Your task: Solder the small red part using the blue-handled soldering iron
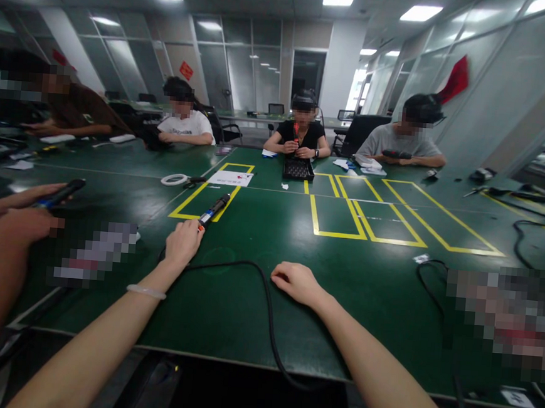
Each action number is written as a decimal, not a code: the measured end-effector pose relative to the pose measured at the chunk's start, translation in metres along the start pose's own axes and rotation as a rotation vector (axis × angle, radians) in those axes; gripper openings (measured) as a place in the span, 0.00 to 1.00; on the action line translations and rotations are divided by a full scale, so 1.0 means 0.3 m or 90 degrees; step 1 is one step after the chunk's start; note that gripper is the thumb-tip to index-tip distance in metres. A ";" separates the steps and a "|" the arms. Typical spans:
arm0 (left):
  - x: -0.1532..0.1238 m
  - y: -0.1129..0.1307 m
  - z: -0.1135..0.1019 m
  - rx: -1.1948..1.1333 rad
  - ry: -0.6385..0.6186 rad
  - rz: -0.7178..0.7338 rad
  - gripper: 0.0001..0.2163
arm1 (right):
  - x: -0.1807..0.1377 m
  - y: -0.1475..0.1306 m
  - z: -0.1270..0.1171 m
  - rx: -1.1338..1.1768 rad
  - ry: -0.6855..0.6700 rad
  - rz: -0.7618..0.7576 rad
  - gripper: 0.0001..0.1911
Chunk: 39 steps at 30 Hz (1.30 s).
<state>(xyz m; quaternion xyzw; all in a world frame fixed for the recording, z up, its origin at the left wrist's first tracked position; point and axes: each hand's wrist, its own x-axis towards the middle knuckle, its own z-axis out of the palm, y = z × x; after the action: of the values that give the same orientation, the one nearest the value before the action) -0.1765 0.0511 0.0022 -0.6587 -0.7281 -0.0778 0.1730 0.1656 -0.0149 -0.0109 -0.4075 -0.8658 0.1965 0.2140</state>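
My left hand (183, 241) is closed round the near end of a black electric screwdriver (214, 209) that lies on the green table (270, 229), its tip pointing away from me. A black cable (265, 298) runs from the tool past my wrist and off the table's near edge. My right hand (296, 282) rests on the table surface to the right of the cable, its fingers loosely curled with nothing in them. A white bracelet (146, 291) sits on my left wrist.
Yellow tape rectangles (366, 217) mark the table. A white tape roll (174, 179), a paper sheet (230, 178) and a black tray (298, 167) lie farther out. Several people sit around the far side; another person's hands (26, 210) hold a tool at my left. Another cable (430, 276) lies at right.
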 end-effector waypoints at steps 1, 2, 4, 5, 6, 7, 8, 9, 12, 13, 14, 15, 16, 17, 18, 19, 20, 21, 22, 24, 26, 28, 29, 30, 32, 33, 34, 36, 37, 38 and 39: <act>-0.008 0.014 -0.005 0.004 0.001 0.013 0.13 | 0.000 0.000 -0.001 0.001 0.000 0.000 0.08; -0.016 0.028 -0.009 0.009 0.003 0.026 0.13 | 0.001 0.000 -0.002 0.003 0.000 0.001 0.08; -0.033 0.060 -0.019 0.020 0.009 0.054 0.13 | 0.003 0.002 -0.002 0.012 0.008 0.015 0.08; -0.042 0.077 -0.024 0.027 0.013 0.070 0.13 | 0.004 0.003 -0.002 0.019 0.015 0.027 0.09; -0.052 0.095 -0.029 0.033 0.018 0.087 0.13 | 0.005 0.005 -0.002 0.025 0.024 0.041 0.10; -0.061 0.113 -0.035 0.039 0.024 0.105 0.13 | 0.007 0.006 -0.002 0.031 0.033 0.055 0.11; -0.072 0.132 -0.041 0.043 0.030 0.122 0.14 | 0.008 0.008 -0.003 0.037 0.044 0.067 0.11; -0.083 0.152 -0.047 0.047 0.037 0.141 0.14 | 0.009 0.009 -0.003 0.041 0.056 0.076 0.12; -0.122 0.223 -0.067 0.052 0.057 0.202 0.15 | 0.011 0.011 -0.009 0.047 0.089 0.089 0.13; -0.136 0.250 -0.073 0.051 0.062 0.222 0.15 | 0.012 0.011 -0.012 0.048 0.099 0.091 0.13; -0.149 0.279 -0.080 0.049 0.067 0.239 0.15 | 0.012 0.011 -0.015 0.049 0.108 0.092 0.12; -0.163 0.310 -0.087 0.045 0.072 0.252 0.15 | 0.013 0.010 -0.018 0.050 0.116 0.093 0.12; -0.176 0.342 -0.095 0.043 0.076 0.260 0.14 | 0.013 0.009 -0.020 0.050 0.124 0.094 0.12; -0.188 0.373 -0.102 0.041 0.077 0.267 0.14 | 0.013 0.009 -0.022 0.049 0.131 0.095 0.12; -0.200 0.404 -0.111 0.038 0.077 0.274 0.14 | 0.013 0.010 -0.023 0.048 0.137 0.094 0.11; -0.210 0.434 -0.119 0.035 0.075 0.279 0.13 | 0.012 0.012 -0.022 0.048 0.142 0.092 0.10; -0.220 0.462 -0.128 0.031 0.071 0.284 0.13 | 0.012 0.015 -0.021 0.048 0.148 0.090 0.09; -0.230 0.487 -0.138 0.024 0.066 0.287 0.13 | 0.011 0.019 -0.018 0.049 0.152 0.089 0.07; -0.239 0.508 -0.148 0.016 0.059 0.290 0.12 | 0.010 0.023 -0.015 0.052 0.154 0.087 0.04; -0.256 0.542 -0.168 -0.007 0.043 0.299 0.12 | 0.010 0.033 -0.006 0.067 0.147 0.089 0.03; -0.274 0.561 -0.186 -0.037 0.025 0.306 0.12 | 0.011 0.039 0.002 0.090 0.134 0.093 0.07; -0.290 0.569 -0.198 -0.075 0.010 0.313 0.12 | 0.013 0.040 0.007 0.122 0.126 0.098 0.08; -0.297 0.570 -0.201 -0.097 0.005 0.318 0.12 | 0.014 0.038 0.010 0.140 0.124 0.100 0.08; -0.304 0.570 -0.202 -0.122 0.002 0.322 0.12 | 0.016 0.036 0.012 0.160 0.125 0.101 0.08; -0.313 0.568 -0.199 -0.174 0.000 0.320 0.12 | 0.019 0.034 0.017 0.205 0.126 0.099 0.07; -0.316 0.567 -0.196 -0.199 0.004 0.315 0.12 | 0.021 0.034 0.021 0.232 0.128 0.096 0.07; -0.318 0.566 -0.193 -0.219 0.011 0.310 0.11 | 0.024 0.037 0.025 0.265 0.130 0.092 0.08; -0.319 0.566 -0.189 -0.251 0.029 0.309 0.10 | 0.030 0.049 0.036 0.346 0.133 0.089 0.08; -0.318 0.566 -0.189 -0.263 0.036 0.314 0.09 | 0.033 0.057 0.041 0.387 0.134 0.091 0.09; -0.317 0.565 -0.190 -0.274 0.038 0.320 0.09 | 0.036 0.066 0.045 0.423 0.136 0.096 0.09; -0.315 0.564 -0.192 -0.283 0.037 0.322 0.10 | 0.039 0.075 0.047 0.456 0.139 0.102 0.10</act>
<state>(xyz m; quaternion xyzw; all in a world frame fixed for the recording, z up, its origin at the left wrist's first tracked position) 0.0058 -0.0363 0.0029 -0.8375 -0.5018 -0.2081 0.0596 0.1653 0.0052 -0.0317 -0.3922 -0.6796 0.4579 0.4179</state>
